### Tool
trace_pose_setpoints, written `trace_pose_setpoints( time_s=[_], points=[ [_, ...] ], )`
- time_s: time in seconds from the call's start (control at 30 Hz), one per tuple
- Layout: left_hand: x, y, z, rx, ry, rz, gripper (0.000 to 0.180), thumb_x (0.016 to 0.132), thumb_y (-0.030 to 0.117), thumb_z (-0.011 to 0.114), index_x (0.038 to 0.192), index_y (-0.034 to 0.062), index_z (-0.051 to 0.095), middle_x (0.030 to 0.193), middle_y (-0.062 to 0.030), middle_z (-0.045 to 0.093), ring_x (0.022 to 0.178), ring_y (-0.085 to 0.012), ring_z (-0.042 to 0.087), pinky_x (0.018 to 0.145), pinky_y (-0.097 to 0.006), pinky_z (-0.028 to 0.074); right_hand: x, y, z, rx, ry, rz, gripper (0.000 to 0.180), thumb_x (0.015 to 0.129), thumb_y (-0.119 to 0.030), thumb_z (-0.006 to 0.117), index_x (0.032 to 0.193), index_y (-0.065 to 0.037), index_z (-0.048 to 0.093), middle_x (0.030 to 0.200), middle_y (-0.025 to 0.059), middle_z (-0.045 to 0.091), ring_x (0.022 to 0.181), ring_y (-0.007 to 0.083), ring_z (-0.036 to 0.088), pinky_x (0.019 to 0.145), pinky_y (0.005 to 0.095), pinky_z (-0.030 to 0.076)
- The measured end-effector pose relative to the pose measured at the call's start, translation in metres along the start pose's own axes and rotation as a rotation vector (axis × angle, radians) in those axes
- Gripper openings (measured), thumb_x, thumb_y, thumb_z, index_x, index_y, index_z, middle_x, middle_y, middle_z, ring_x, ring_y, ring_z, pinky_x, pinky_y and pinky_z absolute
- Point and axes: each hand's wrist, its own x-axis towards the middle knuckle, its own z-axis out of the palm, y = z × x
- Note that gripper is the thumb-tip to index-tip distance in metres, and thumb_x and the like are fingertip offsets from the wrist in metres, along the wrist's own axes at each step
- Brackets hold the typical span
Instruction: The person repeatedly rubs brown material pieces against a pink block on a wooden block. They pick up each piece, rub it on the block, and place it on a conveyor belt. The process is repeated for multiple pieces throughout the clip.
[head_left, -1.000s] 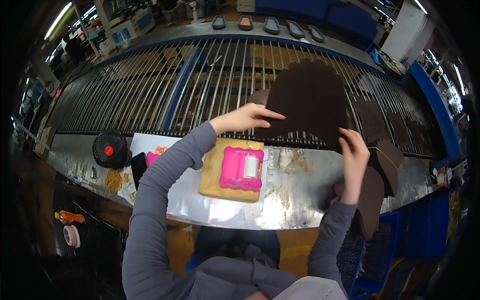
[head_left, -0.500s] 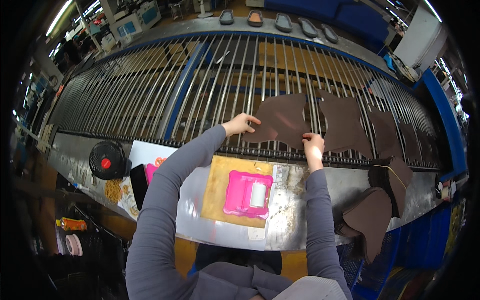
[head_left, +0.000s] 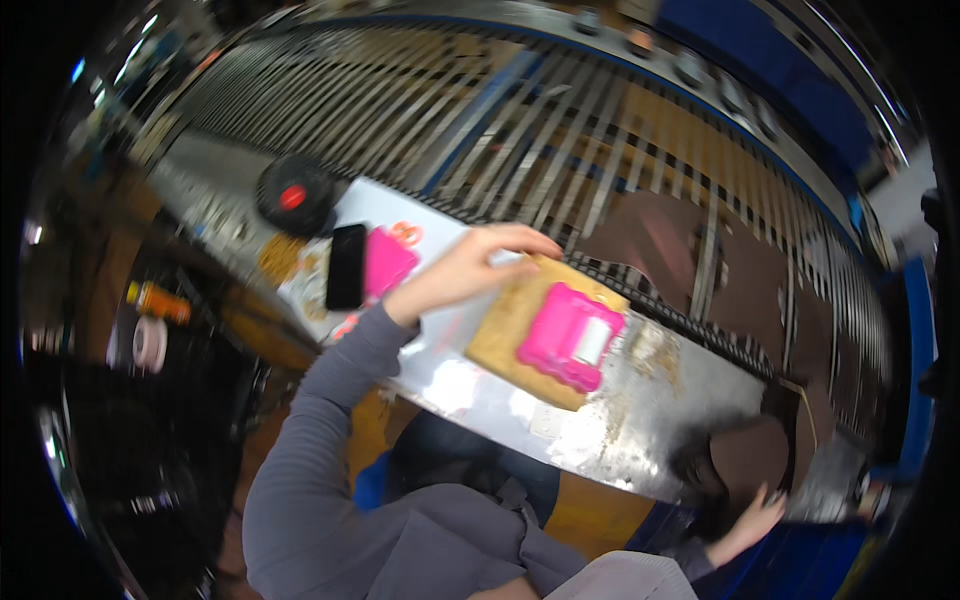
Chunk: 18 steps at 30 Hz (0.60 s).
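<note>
My left hand (head_left: 478, 265) hovers above the worktable beside a yellowish board (head_left: 505, 325). Its fingers are stretched out, with nothing in them. A pink scalloped tray (head_left: 560, 325) with a white roll (head_left: 592, 341) in it rests on that board. Low on the right, my right hand (head_left: 750, 522) is at the lower edge of a stack of dark brown cut pieces (head_left: 750, 455), its fingers apart. Another brown bundle (head_left: 812, 425) with a band stands beside that stack. Farther off, a brown piece (head_left: 645, 240) lies flat on the roller conveyor. Motion blurs the picture.
More brown pieces (head_left: 750, 290) lie along the conveyor (head_left: 580, 160) toward the right. On the table's left are a black fan (head_left: 296, 195), rubber bands (head_left: 283, 258), a phone (head_left: 346, 267) and a pink item (head_left: 388, 262). Small trays (head_left: 690, 66) line the far ledge.
Both hands have left the brown piece on the conveyor. My left hand came back over the table; my right hand went down to the stack on the right. The view has tilted and shifted.
</note>
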Motion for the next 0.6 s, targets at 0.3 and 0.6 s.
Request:
trace_pose_setpoints(
  time_s=[0.3, 0.6],
  points=[
    [-0.102, 0.071, 0.085, -0.278, -0.101, 0.083, 0.024, 0.092, 0.003, 0.064, 0.115, 0.0013, 0.069, 0.120, -0.0102, 0.066, 0.109, -0.0256, 0.064, 0.090, -0.033, 0.052, -0.016, 0.053, 0.005, 0.204, -0.296, 0.280, 0.049, 0.081, -0.033, 0.079, 0.105, 0.008, 0.065, 0.098, 0.0232, 0.069, 0.089, 0.0369, 0.065, 0.082, 0.0439, 0.051],
    [-0.115, 0.088, 0.061, -0.124, -0.067, -0.088, 0.023, 0.087, -0.001, 0.065, 0.109, -0.0005, 0.071, 0.114, -0.0109, 0.070, 0.107, -0.0250, 0.066, 0.091, -0.034, 0.051, -0.014, 0.003, -0.029, -0.222, -0.314, 0.428, 0.044, 0.077, -0.036, 0.080, 0.101, -0.001, 0.067, 0.107, 0.0200, 0.068, 0.097, 0.0411, 0.065, 0.077, 0.0496, 0.052]
  ],
)
